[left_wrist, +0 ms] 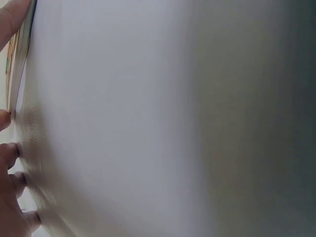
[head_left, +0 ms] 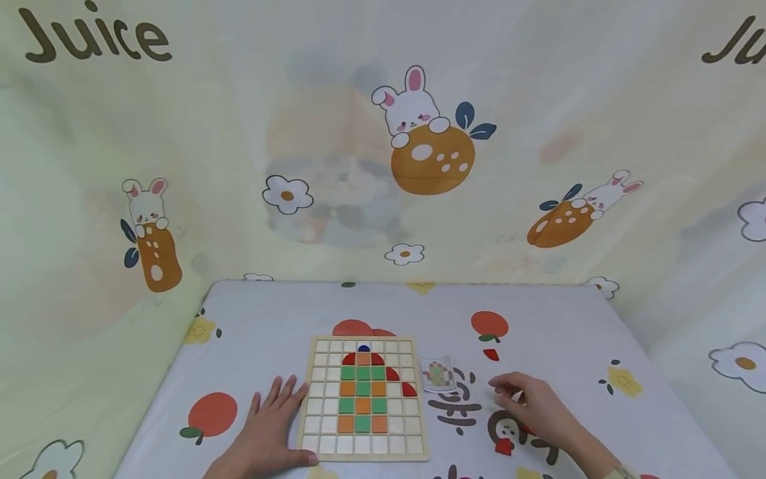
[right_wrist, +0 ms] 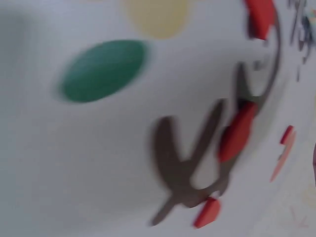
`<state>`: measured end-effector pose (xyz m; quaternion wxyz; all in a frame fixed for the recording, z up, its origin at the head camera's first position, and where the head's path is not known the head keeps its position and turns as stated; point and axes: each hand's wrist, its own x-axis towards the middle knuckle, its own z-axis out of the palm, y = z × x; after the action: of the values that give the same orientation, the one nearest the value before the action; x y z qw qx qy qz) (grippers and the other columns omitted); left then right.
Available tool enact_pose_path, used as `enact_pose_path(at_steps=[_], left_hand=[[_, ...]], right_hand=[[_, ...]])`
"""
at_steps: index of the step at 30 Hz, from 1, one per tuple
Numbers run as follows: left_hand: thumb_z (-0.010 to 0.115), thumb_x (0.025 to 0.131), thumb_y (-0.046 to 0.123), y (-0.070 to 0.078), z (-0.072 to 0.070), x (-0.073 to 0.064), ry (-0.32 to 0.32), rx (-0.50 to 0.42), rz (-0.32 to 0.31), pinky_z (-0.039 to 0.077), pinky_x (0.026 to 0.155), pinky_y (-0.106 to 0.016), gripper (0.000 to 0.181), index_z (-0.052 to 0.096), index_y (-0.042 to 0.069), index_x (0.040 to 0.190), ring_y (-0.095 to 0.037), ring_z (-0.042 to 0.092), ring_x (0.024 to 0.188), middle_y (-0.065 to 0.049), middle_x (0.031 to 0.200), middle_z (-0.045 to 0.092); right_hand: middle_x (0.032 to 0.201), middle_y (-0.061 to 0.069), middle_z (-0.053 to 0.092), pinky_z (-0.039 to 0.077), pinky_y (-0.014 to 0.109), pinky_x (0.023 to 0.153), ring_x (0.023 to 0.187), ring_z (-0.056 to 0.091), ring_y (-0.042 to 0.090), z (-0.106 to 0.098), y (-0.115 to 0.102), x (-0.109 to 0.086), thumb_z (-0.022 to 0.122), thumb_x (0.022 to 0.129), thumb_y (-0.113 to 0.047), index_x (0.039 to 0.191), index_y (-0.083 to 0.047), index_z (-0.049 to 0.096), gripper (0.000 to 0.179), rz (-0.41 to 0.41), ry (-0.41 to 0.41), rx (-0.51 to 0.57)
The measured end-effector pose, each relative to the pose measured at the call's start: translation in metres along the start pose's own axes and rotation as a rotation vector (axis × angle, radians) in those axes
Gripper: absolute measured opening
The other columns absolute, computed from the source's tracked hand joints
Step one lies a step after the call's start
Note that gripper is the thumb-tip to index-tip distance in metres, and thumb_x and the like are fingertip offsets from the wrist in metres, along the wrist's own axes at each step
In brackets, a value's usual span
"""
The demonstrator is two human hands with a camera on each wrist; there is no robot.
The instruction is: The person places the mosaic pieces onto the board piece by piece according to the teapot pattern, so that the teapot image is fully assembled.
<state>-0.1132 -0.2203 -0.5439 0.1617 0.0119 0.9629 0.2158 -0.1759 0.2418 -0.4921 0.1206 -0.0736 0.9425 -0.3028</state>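
A wooden grid board [head_left: 407,442] lies on the table, with green and orange squares stacked in its middle columns. Red quarter-round pieces [head_left: 409,389] sit near the top and down the right side, under a blue half-round piece [head_left: 363,348]. My left hand [head_left: 269,422] is spread flat at the board's left side, thumb at the lower left corner and fingertips by the left edge. To the right of the board, my right hand [head_left: 538,406] hovers with fingers loosely bent; no piece shows between them. Loose red pieces [right_wrist: 237,132] lie on the cloth beneath and around it.
A small pattern card [head_left: 439,374] lies against the board's right side. One red piece [head_left: 491,354] rests beyond the right hand, another [head_left: 503,447] nearer the front. Printed cloth covers the table, and printed curtains [head_left: 335,133] stand behind and at both sides.
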Motion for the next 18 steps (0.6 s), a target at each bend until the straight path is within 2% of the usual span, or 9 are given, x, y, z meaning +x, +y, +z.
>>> enact_pose_path(at_steps=[3,6,8,11,13,15,18], left_hand=[[0.078,0.052,0.084,0.000,0.000,-0.001,0.001,-0.001,0.009,0.005,0.120,-0.078,0.133,0.037,0.017,0.160,-0.042,0.008,0.159,-0.012,0.170,0.025],[0.078,0.053,0.084,0.000,0.000,-0.002,0.000,-0.004,0.008,0.004,0.120,-0.078,0.133,0.037,0.016,0.160,-0.042,0.008,0.159,-0.012,0.170,0.025],[0.078,0.054,0.084,0.001,-0.001,-0.003,-0.002,-0.007,0.004,0.004,0.121,-0.077,0.133,0.036,0.016,0.160,-0.042,0.008,0.159,-0.013,0.170,0.025],[0.078,0.053,0.085,0.001,-0.001,-0.003,-0.006,-0.007,-0.001,0.003,0.121,-0.077,0.133,0.036,0.017,0.160,-0.042,0.008,0.159,-0.012,0.170,0.024],[0.078,0.054,0.084,0.001,-0.001,-0.003,-0.004,-0.009,0.004,0.003,0.121,-0.077,0.133,0.036,0.016,0.160,-0.042,0.008,0.159,-0.013,0.170,0.024],[0.078,0.054,0.085,0.001,-0.001,-0.003,-0.004,-0.007,0.010,0.003,0.121,-0.077,0.133,0.036,0.016,0.160,-0.042,0.008,0.159,-0.013,0.170,0.024],[0.078,0.054,0.085,0.001,-0.001,-0.003,0.002,-0.007,0.025,0.004,0.121,-0.077,0.133,0.036,0.016,0.160,-0.042,0.008,0.159,-0.013,0.170,0.024]], right_hand=[[0.100,-0.001,0.071,0.052,0.018,0.067,0.081,0.055,0.008,0.003,0.011,-0.011,0.075,0.091,-0.008,0.115,-0.008,0.073,0.025,-0.021,-0.091,0.052],[0.098,0.001,0.069,0.051,0.018,0.065,0.077,0.054,0.005,0.007,0.020,-0.020,0.075,0.091,-0.010,0.111,-0.007,0.074,0.021,-0.105,-0.205,0.099],[0.095,-0.001,0.066,0.050,0.018,0.064,0.076,0.053,0.006,0.011,0.024,-0.025,0.078,0.089,-0.015,0.108,-0.010,0.075,0.019,-0.090,-0.243,0.083],[0.090,-0.003,0.062,0.053,0.020,0.065,0.078,0.053,0.010,0.020,0.024,-0.029,0.085,0.083,-0.019,0.100,-0.015,0.076,0.020,0.011,-0.226,-0.002],[0.091,-0.003,0.061,0.056,0.022,0.068,0.081,0.054,0.014,0.024,0.025,-0.032,0.086,0.081,-0.017,0.098,-0.017,0.076,0.020,0.058,-0.218,-0.048],[0.096,-0.003,0.062,0.059,0.025,0.072,0.085,0.056,0.016,0.024,0.027,-0.034,0.084,0.083,-0.012,0.097,-0.019,0.076,0.018,0.020,-0.232,-0.063],[0.105,-0.001,0.062,0.061,0.026,0.076,0.090,0.057,0.017,0.020,0.032,-0.037,0.078,0.088,-0.008,0.100,-0.022,0.076,0.019,-0.105,-0.277,-0.059]])
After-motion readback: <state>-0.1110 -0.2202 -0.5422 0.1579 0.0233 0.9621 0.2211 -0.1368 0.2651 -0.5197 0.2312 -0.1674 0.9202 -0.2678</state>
